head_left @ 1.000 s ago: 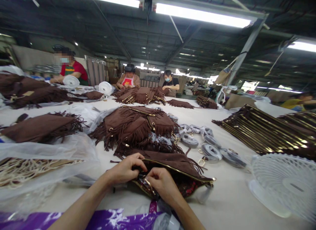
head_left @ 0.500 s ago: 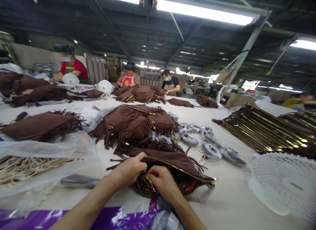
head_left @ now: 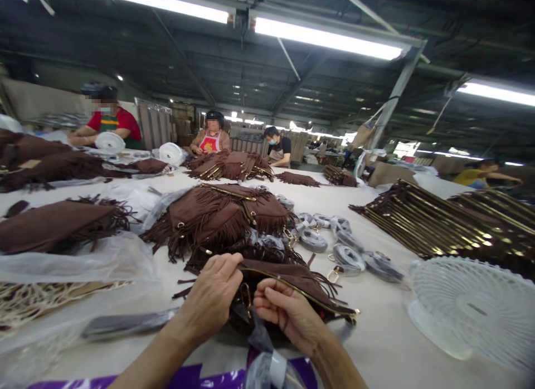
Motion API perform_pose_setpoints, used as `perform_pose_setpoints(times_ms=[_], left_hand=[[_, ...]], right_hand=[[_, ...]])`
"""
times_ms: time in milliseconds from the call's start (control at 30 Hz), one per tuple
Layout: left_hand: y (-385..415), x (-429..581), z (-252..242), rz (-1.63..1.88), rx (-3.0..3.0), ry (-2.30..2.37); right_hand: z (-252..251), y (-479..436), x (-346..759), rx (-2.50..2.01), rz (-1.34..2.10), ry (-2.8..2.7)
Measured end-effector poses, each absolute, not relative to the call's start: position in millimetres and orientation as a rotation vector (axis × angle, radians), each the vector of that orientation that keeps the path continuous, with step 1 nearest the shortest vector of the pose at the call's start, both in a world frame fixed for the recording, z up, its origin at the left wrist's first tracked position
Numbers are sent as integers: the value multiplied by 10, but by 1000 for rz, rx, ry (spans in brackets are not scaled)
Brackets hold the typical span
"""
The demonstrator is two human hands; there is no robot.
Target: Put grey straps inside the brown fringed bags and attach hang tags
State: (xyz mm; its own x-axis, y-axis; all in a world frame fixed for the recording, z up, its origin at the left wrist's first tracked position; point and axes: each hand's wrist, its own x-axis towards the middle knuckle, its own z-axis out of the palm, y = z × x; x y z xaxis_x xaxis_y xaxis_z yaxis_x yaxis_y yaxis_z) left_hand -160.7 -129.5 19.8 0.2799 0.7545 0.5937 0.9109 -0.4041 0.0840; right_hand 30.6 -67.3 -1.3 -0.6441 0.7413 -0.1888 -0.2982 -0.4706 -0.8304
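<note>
A brown fringed bag (head_left: pixel 288 271) with a gold zipper lies in front of me, its mouth open toward me. My left hand (head_left: pixel 217 288) is closed over the bag's left end, fingertips hidden. My right hand (head_left: pixel 288 308) is at the opening with curled fingers pressed together; what is in them, if anything, I cannot make out. Between the hands sits a gold clasp (head_left: pixel 246 295). Below, a plastic-wrapped strap coil (head_left: pixel 270 372) lies at the near edge, its grey end running up toward the bag opening.
More fringed bags (head_left: pixel 225 210) are heaped behind, beside several wrapped strap coils (head_left: pixel 349 258). A white plastic basket (head_left: pixel 476 308) and stacked zippered bags (head_left: pixel 422 222) stand right. Clear plastic (head_left: pixel 121 261) covers the left; purple plastic (head_left: pixel 179 378) lies in front. Co-workers (head_left: pixel 112 121) are across the table.
My left hand has turned, its back now showing over the bag's edge. My right hand has drawn up and out of the opening, rolling palm-side into view. The camera view has shifted slightly.
</note>
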Motion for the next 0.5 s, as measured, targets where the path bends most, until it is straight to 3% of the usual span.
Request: perform_pose_setpoints(times_ms=[133,367,500], left_hand=[[-1349,-1553,255,-1067,-2261,-1651],[-1349,-1421,186,-2195,-2521,-2257],[-1321,-1362,128,-2502,-2438,-2268]], right_hand=[[-62,-706,269,-593,2060,-1141],[-98,-735,212,-657,1831,-1373],[-59,-745,214,-657,1741,-1424]])
